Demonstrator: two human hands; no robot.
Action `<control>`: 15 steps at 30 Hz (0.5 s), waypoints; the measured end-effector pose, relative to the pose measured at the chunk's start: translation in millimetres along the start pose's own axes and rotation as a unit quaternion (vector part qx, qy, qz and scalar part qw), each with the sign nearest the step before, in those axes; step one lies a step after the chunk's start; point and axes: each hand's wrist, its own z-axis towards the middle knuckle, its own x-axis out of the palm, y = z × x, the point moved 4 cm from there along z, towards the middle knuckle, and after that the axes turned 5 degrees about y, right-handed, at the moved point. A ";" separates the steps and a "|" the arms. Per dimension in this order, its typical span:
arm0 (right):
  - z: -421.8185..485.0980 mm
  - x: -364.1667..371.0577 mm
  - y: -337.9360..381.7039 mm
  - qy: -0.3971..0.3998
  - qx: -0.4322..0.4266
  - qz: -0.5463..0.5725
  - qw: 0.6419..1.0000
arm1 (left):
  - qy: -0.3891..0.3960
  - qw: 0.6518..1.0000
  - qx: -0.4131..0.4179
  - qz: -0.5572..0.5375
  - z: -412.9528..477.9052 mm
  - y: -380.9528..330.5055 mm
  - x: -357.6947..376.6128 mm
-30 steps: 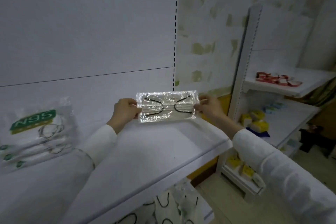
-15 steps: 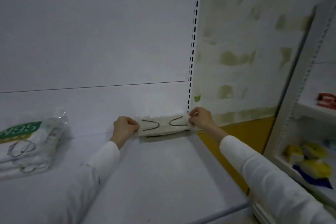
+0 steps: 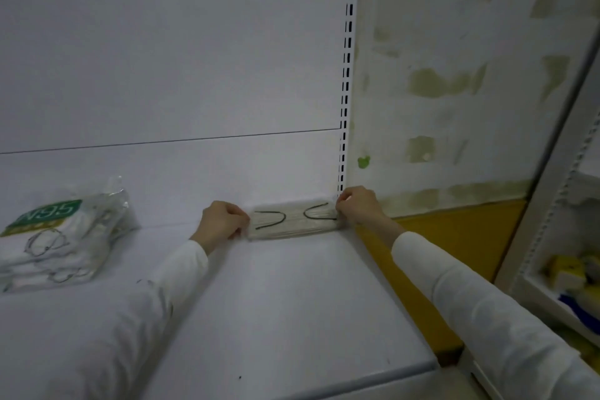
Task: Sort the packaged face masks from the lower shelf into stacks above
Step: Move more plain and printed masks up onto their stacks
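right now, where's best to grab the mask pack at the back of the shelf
By its two short ends, one from each side, as the left hand and right hand pinch it. The mask pack lies flat with its long side along the back panel, leaving the ends free.

The packaged masks (image 3: 293,221) lie flat in the back right corner of the shelf (image 3: 292,318), against the back panel (image 3: 162,75) and just beside the slotted upright (image 3: 347,75). The left hand (image 3: 220,224) holds their left end and the right hand (image 3: 357,206) their right end. The N95 packs (image 3: 61,237) sit stacked at the shelf's left edge, well apart; a second shelving unit (image 3: 568,237) stands beyond its right edge.
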 end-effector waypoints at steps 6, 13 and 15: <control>-4.1 -12.6 6.8 -0.049 -0.086 -0.071 0.993 | -0.069 0.993 0.061 0.067 -9.5 -4.4 -14.1; -44.0 -14.1 36.3 -0.032 -0.299 -0.211 0.930 | -0.044 0.949 0.140 0.280 -54.5 -11.4 -20.1; -60.5 -11.0 44.5 -0.023 -0.321 -0.237 0.917 | -0.027 0.933 0.153 0.326 -70.4 -11.4 -20.4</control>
